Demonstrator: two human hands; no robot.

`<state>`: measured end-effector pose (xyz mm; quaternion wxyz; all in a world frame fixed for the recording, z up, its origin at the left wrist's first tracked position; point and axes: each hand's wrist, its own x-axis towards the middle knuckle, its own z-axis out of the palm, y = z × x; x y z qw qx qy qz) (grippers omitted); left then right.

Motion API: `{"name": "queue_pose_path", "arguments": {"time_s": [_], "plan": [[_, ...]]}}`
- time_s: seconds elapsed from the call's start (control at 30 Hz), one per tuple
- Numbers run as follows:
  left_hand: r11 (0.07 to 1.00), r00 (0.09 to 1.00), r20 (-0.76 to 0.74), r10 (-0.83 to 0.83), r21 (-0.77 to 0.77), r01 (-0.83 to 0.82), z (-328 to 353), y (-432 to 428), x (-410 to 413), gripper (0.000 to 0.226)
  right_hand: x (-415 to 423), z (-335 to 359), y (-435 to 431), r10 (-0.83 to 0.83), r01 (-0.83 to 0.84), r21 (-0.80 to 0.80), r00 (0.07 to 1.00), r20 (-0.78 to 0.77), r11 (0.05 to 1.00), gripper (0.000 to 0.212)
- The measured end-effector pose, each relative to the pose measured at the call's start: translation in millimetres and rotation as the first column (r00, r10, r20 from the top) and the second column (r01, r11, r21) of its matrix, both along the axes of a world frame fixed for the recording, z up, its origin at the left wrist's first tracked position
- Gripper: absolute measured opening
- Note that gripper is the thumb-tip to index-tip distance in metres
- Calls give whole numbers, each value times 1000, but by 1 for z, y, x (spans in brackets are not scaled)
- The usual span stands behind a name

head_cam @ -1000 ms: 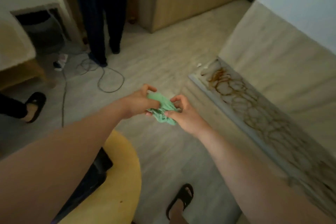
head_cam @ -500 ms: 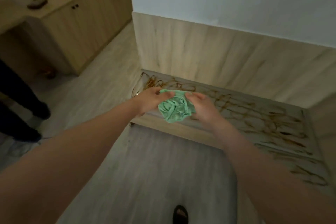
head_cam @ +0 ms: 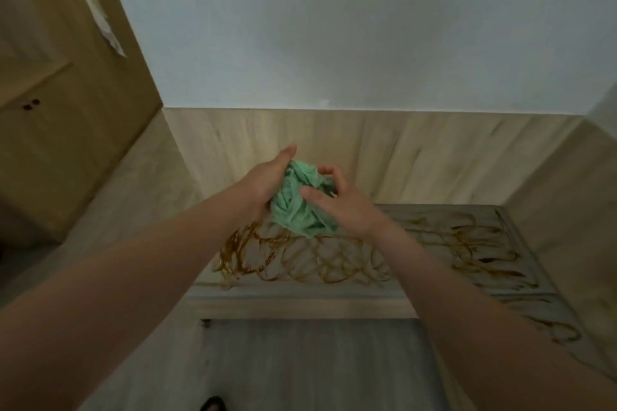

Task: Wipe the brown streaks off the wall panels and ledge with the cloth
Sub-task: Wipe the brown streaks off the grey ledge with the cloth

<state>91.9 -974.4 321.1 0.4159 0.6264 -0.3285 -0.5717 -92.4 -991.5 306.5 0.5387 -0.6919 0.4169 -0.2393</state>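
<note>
A crumpled green cloth [head_cam: 298, 207] is held in the air between both hands, above the ledge. My left hand [head_cam: 263, 182] cups it from the left with the fingers wrapped under it. My right hand [head_cam: 337, 198] pinches its right side with thumb and fingers. Below them lies the low pale ledge [head_cam: 444, 287], covered with looping brown streaks [head_cam: 300, 260] from left to right. Behind the ledge stand light wood wall panels [head_cam: 417, 157], with faint dark marks on them.
A white painted wall [head_cam: 334, 26] rises above the panels. A wooden cabinet [head_cam: 56, 103] stands at the left with a paper strip on it. Another panelled wall [head_cam: 567, 210] closes the right side. Grey wood floor [head_cam: 317, 364] lies before the ledge; a sandal toe [head_cam: 212, 404] shows at the bottom.
The view swung from the floor and another person's legs toward the wall and ledge, now seen square on. Both hands kept the cloth and rose with it, bunching it tighter.
</note>
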Motion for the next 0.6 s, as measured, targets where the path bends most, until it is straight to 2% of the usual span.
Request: {"name": "queue_pose_path", "arguments": {"time_s": [0.03, 0.1, 0.2, 0.27, 0.37, 0.47, 0.53, 0.6], "plan": [[999, 997, -57, -54, 4, 54, 4, -11, 17, 79, 20, 3, -8, -18, 18, -46, 1000, -18, 999, 48], [981, 977, -88, -193, -26, 191, 10, -23, 47, 78, 49, 6, -22, -88, 89, -38, 996, 28, 995, 37], [907, 912, -15, -409, -118, 405, 15, -38, 111, 62, 91, 14, -43, -237, 218, 129, 958, 161, 967, 35], [864, 872, 37, -489, -121, 489, 17, -50, 153, 56, 117, 22, -54, -328, 285, 197, 913, 242, 938, 32], [846, 848, 62, -526, -66, 530, 23, -71, 206, 48, 153, 30, -71, -472, 407, 264, 842, 264, 874, 32], [858, 862, 77, -501, -87, 506, 31, -94, 235, 47, 180, 33, -90, -529, 426, 343, 791, 307, 837, 26], [864, 852, 235, -467, -83, 496, 38, -108, 245, 44, 192, 36, -101, -607, 454, 430, 717, 343, 780, 30], [874, 822, 383, -421, -69, 480, 43, -123, 257, 37, 200, 34, -117, -620, 422, 496, 701, 352, 759, 38]]}}
